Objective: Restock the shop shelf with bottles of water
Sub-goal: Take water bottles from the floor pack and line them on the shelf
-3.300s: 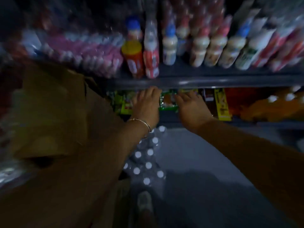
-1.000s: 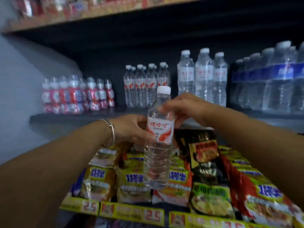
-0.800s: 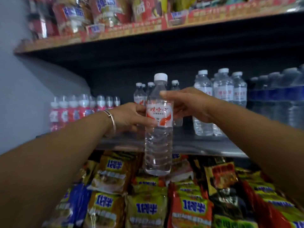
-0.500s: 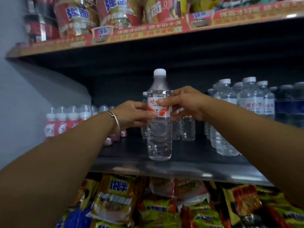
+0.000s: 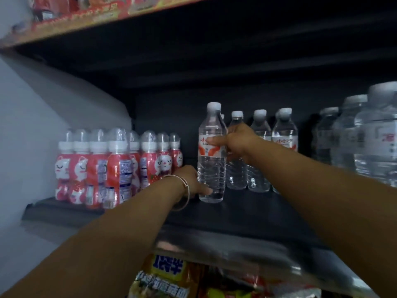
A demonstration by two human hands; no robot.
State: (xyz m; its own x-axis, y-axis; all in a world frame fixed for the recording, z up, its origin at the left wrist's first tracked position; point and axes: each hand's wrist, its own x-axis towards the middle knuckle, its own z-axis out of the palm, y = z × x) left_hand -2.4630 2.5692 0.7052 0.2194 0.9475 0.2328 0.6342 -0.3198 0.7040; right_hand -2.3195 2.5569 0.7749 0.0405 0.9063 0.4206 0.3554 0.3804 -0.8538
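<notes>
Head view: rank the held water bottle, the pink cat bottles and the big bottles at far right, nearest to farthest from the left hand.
1. Held water bottle: the left hand touches its base, on its left side.
2. Pink cat bottles: further left on the shelf.
3. Big bottles: far right, beyond the right hand.

Single view, head-worn. Camera sits close in front of the dark shelf point(image 5: 247, 214), about level with its board, facing straight into the bay. Upper shelf's underside overhead; snack packets point(image 5: 163, 276) below the board's front edge. Wide-angle bowing at edges. No second view.
</notes>
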